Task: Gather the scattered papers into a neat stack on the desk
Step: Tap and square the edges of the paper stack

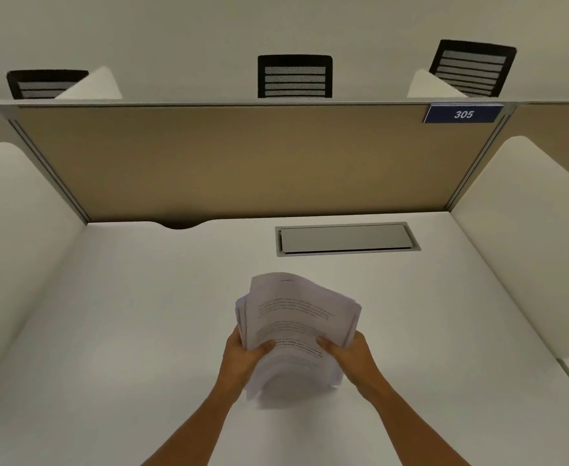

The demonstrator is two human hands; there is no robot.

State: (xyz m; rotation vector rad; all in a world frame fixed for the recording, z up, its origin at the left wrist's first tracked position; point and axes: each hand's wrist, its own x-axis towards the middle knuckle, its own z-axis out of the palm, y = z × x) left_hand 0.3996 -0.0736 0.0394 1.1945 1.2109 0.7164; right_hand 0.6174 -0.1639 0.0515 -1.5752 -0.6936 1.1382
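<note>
A bundle of white printed papers [294, 317] is held over the middle of the white desk [135, 324], blurred at its lower end. My left hand [242, 356] grips the bundle's left edge with the thumb on the top sheet. My right hand [348, 356] grips the right edge the same way. The sheets fan out unevenly at the top and left edge. Whether the bundle's lower end touches the desk I cannot tell. No loose sheets show elsewhere on the desk.
A grey cable hatch [345, 238] is set into the desk at the back right. A tan partition [242, 163] with a blue sign reading 305 [463, 114] closes the back; white side dividers [10, 237] flank the desk. Black chairs [294, 77] stand beyond.
</note>
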